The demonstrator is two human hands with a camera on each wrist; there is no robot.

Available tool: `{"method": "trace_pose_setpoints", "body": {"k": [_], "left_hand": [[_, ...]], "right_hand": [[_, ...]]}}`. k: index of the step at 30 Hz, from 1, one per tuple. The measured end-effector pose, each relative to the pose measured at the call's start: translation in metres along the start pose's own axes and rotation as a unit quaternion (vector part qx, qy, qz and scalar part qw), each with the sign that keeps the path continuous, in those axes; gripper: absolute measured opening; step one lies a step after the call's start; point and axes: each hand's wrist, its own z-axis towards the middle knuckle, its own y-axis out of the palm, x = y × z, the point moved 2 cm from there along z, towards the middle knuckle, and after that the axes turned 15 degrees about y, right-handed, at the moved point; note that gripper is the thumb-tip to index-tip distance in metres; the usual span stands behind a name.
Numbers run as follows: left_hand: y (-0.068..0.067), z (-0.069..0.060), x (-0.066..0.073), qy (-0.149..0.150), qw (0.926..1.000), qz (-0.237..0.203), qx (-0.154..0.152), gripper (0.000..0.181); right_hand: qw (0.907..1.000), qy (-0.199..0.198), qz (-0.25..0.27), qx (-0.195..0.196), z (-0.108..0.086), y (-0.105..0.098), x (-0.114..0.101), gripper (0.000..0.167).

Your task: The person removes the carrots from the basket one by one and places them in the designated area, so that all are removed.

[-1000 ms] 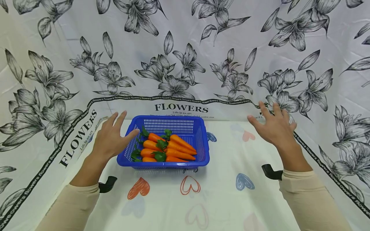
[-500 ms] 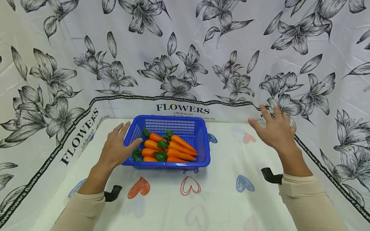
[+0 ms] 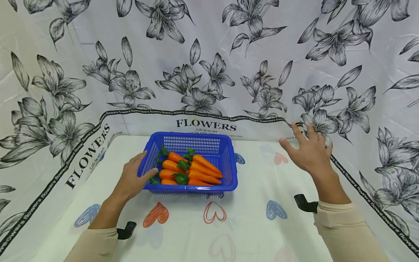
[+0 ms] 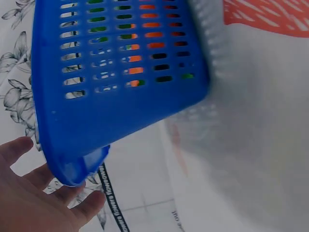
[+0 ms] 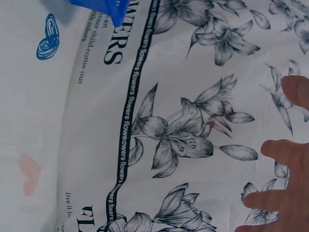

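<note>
Your left hand [image 3: 132, 180] has lowered to the blue plastic basket [image 3: 203, 188]; its loose fingers meet the rim, ungripped. The carrots [image 3: 198, 175] lie just beyond that thumb. Your right hand's [image 3: 309, 153] spread, free fingers hang well apart.

The pale desk [image 3: 252, 233] is printed with red, blue and pink hearts [image 3: 156, 214]; directly on it, near the far edge, a blue slotted basket [image 3: 226, 187] is set upright.
</note>
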Motion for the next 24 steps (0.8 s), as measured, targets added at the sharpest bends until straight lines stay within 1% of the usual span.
{"method": "trace_pose_setpoints", "body": {"k": [5,11,18,24], "left_hand": [[0.006,-0.008,-0.008,-0.017,0.9998,-0.012,-0.004,0.077],[0.012,-0.016,-0.019,-0.027,0.9989,-0.037,-0.004,0.076],[0.02,-0.024,-0.029,-0.019,0.9986,-0.048,0.009,0.078],[0.024,-0.027,-0.035,-0.002,0.9987,-0.047,0.019,0.081]], "right_hand": [[0.9999,0.001,-0.008,-0.007,-0.001,0.003,0.001,0.082],[1.0,-0.002,-0.009,-0.003,0.0,0.005,0.0,0.082],[0.9999,-0.007,-0.01,-0.003,-0.002,0.006,-0.002,0.083],[0.9999,-0.008,-0.012,-0.004,-0.005,0.006,-0.004,0.083]]}}
